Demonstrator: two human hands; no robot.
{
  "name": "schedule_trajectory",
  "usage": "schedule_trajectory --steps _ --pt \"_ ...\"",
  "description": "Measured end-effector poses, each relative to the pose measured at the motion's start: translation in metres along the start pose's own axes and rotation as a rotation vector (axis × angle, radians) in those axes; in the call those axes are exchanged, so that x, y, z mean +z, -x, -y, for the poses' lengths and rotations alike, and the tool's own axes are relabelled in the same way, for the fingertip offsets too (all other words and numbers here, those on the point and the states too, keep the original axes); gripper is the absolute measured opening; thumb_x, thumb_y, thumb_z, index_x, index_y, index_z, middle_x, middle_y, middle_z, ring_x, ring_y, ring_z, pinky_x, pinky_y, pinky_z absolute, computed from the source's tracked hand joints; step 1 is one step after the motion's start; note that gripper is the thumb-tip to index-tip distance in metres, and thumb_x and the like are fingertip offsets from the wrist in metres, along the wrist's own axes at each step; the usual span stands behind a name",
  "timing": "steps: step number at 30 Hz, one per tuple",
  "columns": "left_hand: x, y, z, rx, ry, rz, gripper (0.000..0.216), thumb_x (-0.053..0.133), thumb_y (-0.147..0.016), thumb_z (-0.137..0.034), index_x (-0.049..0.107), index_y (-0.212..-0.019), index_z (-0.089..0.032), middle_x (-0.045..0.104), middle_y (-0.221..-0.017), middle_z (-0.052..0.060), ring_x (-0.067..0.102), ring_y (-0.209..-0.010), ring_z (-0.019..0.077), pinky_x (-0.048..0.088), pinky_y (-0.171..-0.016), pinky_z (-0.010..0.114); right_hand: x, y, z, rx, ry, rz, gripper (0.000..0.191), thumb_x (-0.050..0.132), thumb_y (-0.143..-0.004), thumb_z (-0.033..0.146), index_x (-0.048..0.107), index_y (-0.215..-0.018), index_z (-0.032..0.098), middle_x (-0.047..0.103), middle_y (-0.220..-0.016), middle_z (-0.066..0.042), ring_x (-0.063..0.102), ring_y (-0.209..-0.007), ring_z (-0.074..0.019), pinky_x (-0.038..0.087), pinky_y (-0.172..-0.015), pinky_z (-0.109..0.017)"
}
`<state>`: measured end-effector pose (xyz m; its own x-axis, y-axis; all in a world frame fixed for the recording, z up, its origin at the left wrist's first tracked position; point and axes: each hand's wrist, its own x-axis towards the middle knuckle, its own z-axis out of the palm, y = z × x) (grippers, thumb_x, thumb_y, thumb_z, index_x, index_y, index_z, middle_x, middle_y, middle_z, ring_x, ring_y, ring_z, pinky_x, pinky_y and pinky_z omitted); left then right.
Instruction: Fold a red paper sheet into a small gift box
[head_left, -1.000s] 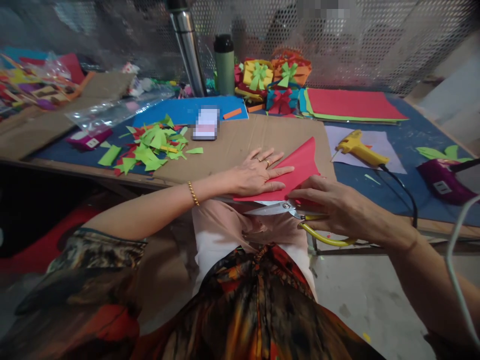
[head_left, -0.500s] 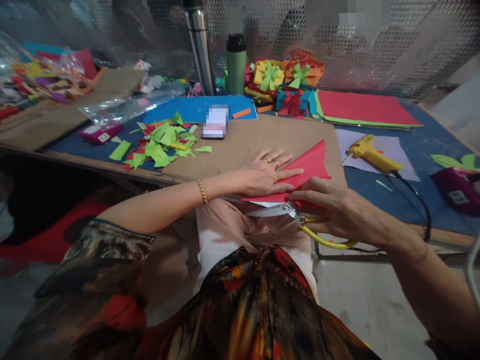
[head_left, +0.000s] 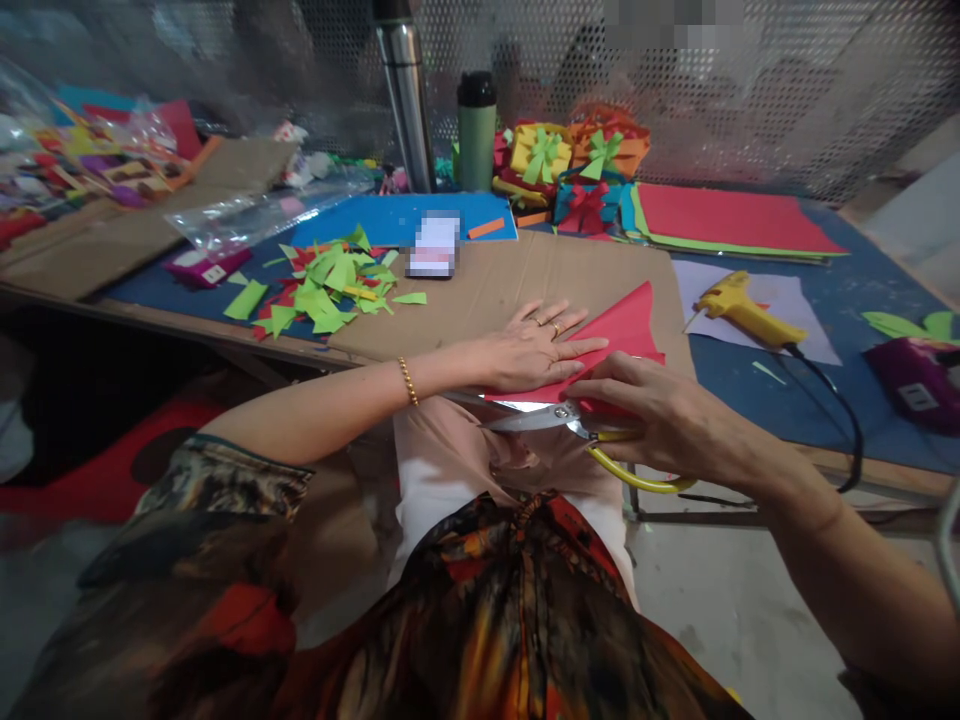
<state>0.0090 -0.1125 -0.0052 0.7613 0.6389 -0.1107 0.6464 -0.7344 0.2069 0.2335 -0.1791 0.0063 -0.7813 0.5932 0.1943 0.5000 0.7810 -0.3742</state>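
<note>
A folded piece of red paper [head_left: 628,318] lies on the cardboard at the table's front edge. My left hand [head_left: 534,352] rests flat on it, fingers spread, pressing it down. In my right hand [head_left: 660,412] is a pair of scissors [head_left: 561,412] with yellow handles, its blades pointing left and parted along the paper's near edge. Part of the paper's lower right lies under the right fingers. The blade tips are close below my left wrist, and the exact cutting point is hard to make out.
Green and red paper scraps [head_left: 326,285] lie left, near a phone [head_left: 433,245]. A yellow glue gun [head_left: 750,310] with a cord lies right, beyond it a purple box [head_left: 915,380]. Behind stand a steel flask [head_left: 409,110], a green bottle [head_left: 476,140] and stacked coloured sheets [head_left: 739,215].
My right hand and the scissors have slid a little to the left along the paper's near edge. My left hand stays in place on the paper.
</note>
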Motion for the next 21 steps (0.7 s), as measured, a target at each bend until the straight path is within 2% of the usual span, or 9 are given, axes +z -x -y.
schedule_trajectory --steps 5,8,12,15,16,18,21 --pt "0.001 0.000 0.003 0.017 -0.013 -0.009 0.059 0.030 -0.106 -0.050 0.031 -0.164 -0.038 0.011 -0.177 0.000 0.004 -0.163 0.0305 0.002 -0.129 0.052 0.001 0.007 0.010 -0.111 -0.115 0.082 0.039 0.063 -0.098 0.049 0.068 -0.127 0.024 0.067 -0.112 -0.012 0.069 -0.098 -0.0251 0.058 -0.081 -0.038" --pt "0.001 0.000 0.004 0.023 -0.037 -0.025 0.058 0.033 -0.106 -0.049 0.033 -0.163 -0.037 0.013 -0.177 0.002 0.007 -0.163 0.0309 0.003 -0.129 0.052 -0.004 0.025 0.018 -0.087 -0.136 0.005 0.039 0.067 -0.096 0.046 0.067 -0.129 0.025 0.068 -0.111 -0.010 0.069 -0.096 -0.0219 0.059 -0.079 -0.034" --pt "0.007 0.002 0.006 0.027 -0.074 -0.092 0.058 0.030 -0.107 -0.054 0.038 -0.161 -0.034 0.018 -0.176 0.006 0.012 -0.162 0.0320 0.010 -0.128 0.052 -0.018 0.065 0.008 0.088 -0.053 -0.297 0.041 0.072 -0.093 0.040 0.064 -0.131 0.026 0.066 -0.110 -0.008 0.069 -0.093 -0.0200 0.060 -0.076 -0.031" --pt "0.011 0.003 0.013 0.041 -0.089 -0.242 0.064 0.037 -0.105 -0.057 0.036 -0.162 -0.029 0.026 -0.173 0.012 0.018 -0.160 0.0333 0.015 -0.127 0.053 -0.028 0.093 -0.015 0.291 0.115 -0.509 0.040 0.073 -0.089 0.041 0.067 -0.124 0.022 0.065 -0.099 -0.006 0.065 -0.082 -0.0197 0.058 -0.070 -0.033" --pt "0.012 0.003 0.015 0.054 -0.096 -0.295 0.070 0.041 -0.103 -0.059 0.035 -0.163 -0.024 0.031 -0.171 0.015 0.023 -0.158 0.0339 0.017 -0.126 0.052 -0.030 0.099 -0.024 0.376 0.157 -0.548 0.040 0.073 -0.088 0.042 0.069 -0.122 0.021 0.064 -0.094 -0.005 0.063 -0.078 -0.0193 0.057 -0.067 -0.033" --pt "0.010 0.005 0.017 0.040 -0.103 -0.357 0.073 0.048 -0.099 -0.064 0.048 -0.155 -0.017 0.050 -0.157 0.019 0.042 -0.146 0.0360 0.024 -0.121 0.053 -0.032 0.104 -0.042 0.500 0.211 -0.591 0.040 0.072 -0.084 0.044 0.072 -0.116 0.020 0.059 -0.082 -0.002 0.059 -0.070 -0.0185 0.054 -0.064 -0.033" --pt "0.005 0.008 0.015 -0.011 -0.087 -0.383 0.063 0.057 -0.093 -0.066 0.068 -0.131 -0.018 0.066 -0.130 0.016 0.057 -0.122 0.0345 0.035 -0.109 0.053 -0.028 0.098 -0.065 0.587 0.227 -0.612 0.041 0.068 -0.079 0.047 0.075 -0.108 0.019 0.057 -0.076 -0.001 0.057 -0.062 -0.0170 0.052 -0.059 -0.033"
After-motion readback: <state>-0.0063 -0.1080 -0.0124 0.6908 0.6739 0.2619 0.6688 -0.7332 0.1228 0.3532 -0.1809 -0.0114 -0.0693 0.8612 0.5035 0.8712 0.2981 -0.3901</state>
